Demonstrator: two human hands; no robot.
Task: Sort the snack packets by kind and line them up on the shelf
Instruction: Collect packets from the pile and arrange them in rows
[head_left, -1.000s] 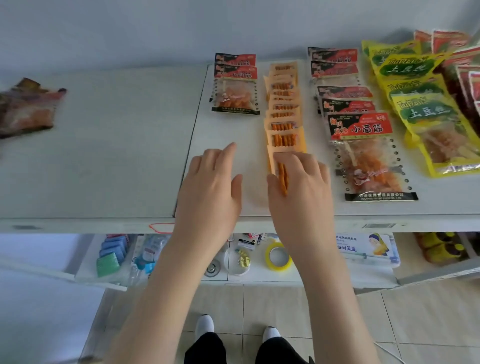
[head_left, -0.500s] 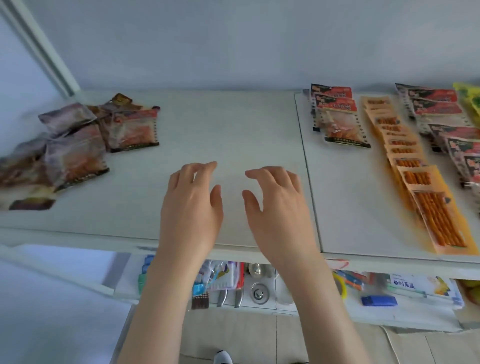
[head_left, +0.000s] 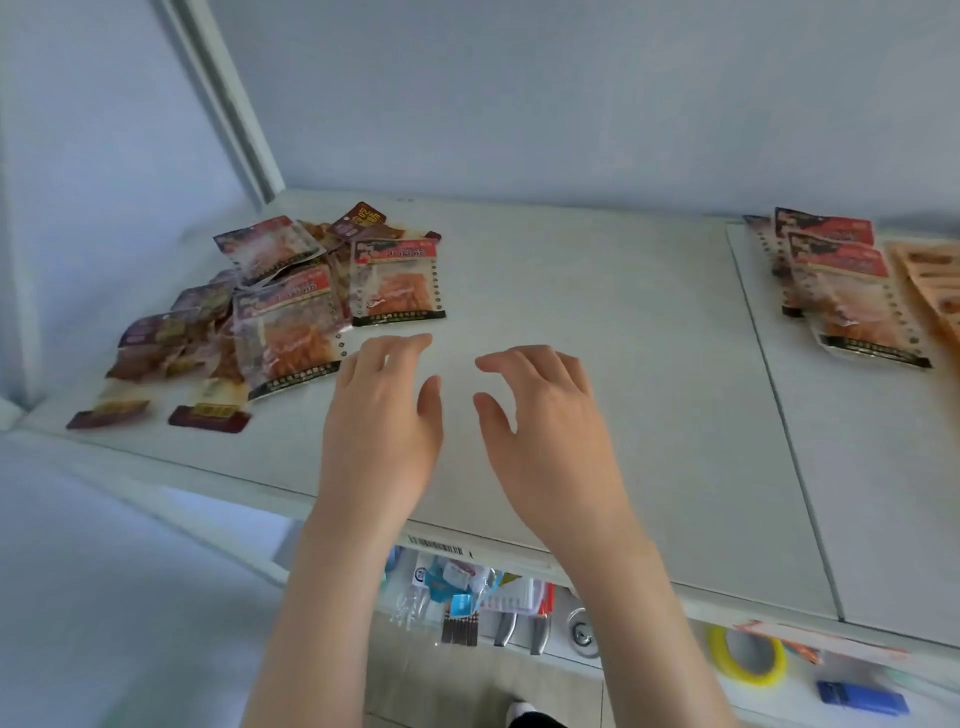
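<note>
A: Reaching over the shelf (head_left: 649, 364), left hand (head_left: 382, 415) and right hand (head_left: 545, 426) held nothing, fingers loosely spread.
B: Packets?
A: Unsorted heap of snack packets (head_left: 270, 317) lay just left of the left hand; red packets (head_left: 841, 280) were lined up far right, orange packets (head_left: 930, 275) beside them.

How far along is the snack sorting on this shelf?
Done: red-labelled clear packets and orange packets lie in overlapping rows at the right. In hand: nothing; the left hand and right hand hover open. Left: the jumbled pile of mixed packets at the left end.
</note>
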